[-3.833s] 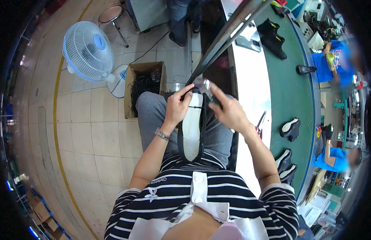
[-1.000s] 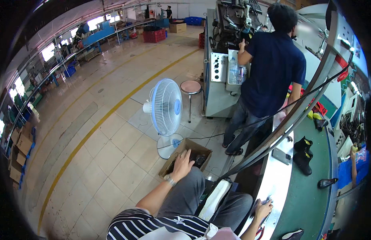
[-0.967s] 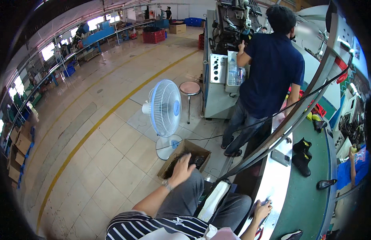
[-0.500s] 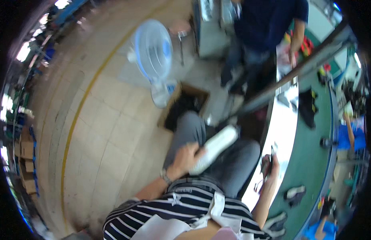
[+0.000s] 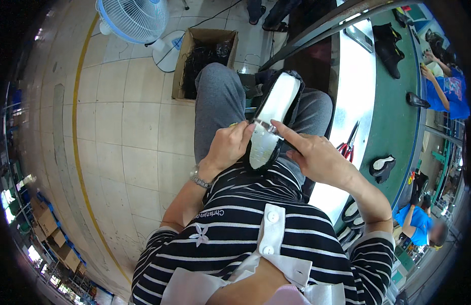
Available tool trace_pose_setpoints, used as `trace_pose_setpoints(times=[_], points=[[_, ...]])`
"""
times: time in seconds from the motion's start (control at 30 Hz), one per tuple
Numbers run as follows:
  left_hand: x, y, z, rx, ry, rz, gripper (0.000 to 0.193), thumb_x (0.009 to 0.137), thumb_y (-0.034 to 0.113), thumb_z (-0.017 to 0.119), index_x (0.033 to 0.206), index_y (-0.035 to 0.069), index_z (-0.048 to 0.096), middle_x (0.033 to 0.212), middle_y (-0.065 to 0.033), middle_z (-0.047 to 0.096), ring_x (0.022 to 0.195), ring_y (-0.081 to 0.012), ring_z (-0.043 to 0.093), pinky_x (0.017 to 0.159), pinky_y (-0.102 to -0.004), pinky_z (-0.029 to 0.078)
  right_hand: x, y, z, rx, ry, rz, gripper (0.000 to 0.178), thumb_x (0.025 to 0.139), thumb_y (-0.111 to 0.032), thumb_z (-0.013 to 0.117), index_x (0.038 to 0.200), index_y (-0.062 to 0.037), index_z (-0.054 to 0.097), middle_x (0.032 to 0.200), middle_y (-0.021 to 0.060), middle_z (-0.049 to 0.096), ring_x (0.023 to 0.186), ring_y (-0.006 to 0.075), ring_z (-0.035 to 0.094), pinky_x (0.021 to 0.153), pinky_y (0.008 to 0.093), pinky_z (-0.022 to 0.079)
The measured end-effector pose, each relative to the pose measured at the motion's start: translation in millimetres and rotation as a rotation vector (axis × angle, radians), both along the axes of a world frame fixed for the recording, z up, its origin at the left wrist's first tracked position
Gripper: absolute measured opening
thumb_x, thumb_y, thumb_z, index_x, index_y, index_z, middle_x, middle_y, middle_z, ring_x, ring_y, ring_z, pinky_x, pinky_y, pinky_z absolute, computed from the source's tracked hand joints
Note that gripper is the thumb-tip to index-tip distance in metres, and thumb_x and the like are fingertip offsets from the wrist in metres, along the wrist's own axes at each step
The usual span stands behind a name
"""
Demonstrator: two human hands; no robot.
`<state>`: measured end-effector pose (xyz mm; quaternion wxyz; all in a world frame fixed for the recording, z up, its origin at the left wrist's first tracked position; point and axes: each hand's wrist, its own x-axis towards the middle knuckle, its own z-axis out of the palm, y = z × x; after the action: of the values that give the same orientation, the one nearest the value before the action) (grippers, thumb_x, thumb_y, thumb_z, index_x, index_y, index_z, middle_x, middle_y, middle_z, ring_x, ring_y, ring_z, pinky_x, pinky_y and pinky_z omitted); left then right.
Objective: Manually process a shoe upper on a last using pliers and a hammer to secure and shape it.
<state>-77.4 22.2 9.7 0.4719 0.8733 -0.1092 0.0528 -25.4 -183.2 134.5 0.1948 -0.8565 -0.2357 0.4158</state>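
A black shoe upper on a last lies sole side up across my lap, its pale insole [image 5: 279, 97] facing me. A shiny metallic strip [image 5: 266, 125] crosses it at the middle. My left hand [image 5: 228, 146] grips the shoe's left edge, thumb resting by the strip. From the right, my right hand [image 5: 317, 155] stretches its index finger onto the strip's right end; its thumb is apart below, and the other fingers are partly hidden. Red-handled pliers [image 5: 349, 147] lie on the shiny bench strip to my right.
The metal-topped bench [image 5: 355, 96] runs along my right, beside a green conveyor belt [image 5: 390, 109] carrying several black shoes. A cardboard box [image 5: 180, 76] of dark items stands ahead on the floor, near a white-and-blue fan [image 5: 134, 18]. Co-workers in blue [image 5: 449, 91] are beyond the belt.
My right hand has left the dark tool on the bench and come over to the shoe. The shoe has turned more upright in view and sits nearer the middle of my lap.
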Motion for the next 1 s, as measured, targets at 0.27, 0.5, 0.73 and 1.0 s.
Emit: trace_pose_setpoints(times=[0.27,0.5,0.73,1.0], points=[[6.9,8.5,7.3,0.029,0.340,-0.080,0.040,0.093,0.027,0.060,0.124,0.003,0.056,0.097,-0.0189,0.068,0.090,-0.0282,0.068,0.076,-0.0324,0.054,-10.8,-1.7,-18.4,-0.130,-0.238,0.115,0.063,0.094,-0.021,0.058,0.149,-0.0261,0.027,0.065,0.0109,0.060,0.049,0.0237,0.060,0.046,0.0372,0.049],[48.8,-20.8,-17.4,-1.471,1.113,-0.222,0.075,0.097,0.039,0.053,0.154,0.018,0.010,0.149,-0.0083,0.033,0.132,-0.0200,0.038,0.108,-0.0320,0.034,-12.0,-14.5,-26.3,-0.019,-0.279,0.106,0.064,0.092,-0.020,0.061,0.148,-0.0259,0.029,0.063,0.0091,0.061,0.048,0.0229,0.060,0.045,0.0348,0.050],[48.7,-19.1,-11.8,-1.155,1.004,-0.170,0.075,0.096,0.030,0.055,0.154,0.016,0.010,0.145,-0.0102,0.036,0.128,-0.0174,0.041,0.103,-0.0312,0.038,35.6,-5.2,26.5,0.031,-0.298,0.213,0.064,0.087,-0.017,0.065,0.144,-0.0237,0.037,0.076,0.0128,0.069,0.056,0.0295,0.065,0.051,0.0379,0.053],[48.1,-20.1,-13.7,-1.035,0.912,-0.192,0.077,0.094,0.033,0.058,0.154,0.014,0.012,0.145,-0.0121,0.035,0.130,-0.0196,0.038,0.106,-0.0317,0.032,83.5,-7.9,-23.0,-0.275,-0.395,0.201,0.061,0.095,-0.025,0.055,0.148,-0.0307,0.027,0.071,0.0107,0.066,0.047,0.0240,0.059,0.046,0.0357,0.049]])
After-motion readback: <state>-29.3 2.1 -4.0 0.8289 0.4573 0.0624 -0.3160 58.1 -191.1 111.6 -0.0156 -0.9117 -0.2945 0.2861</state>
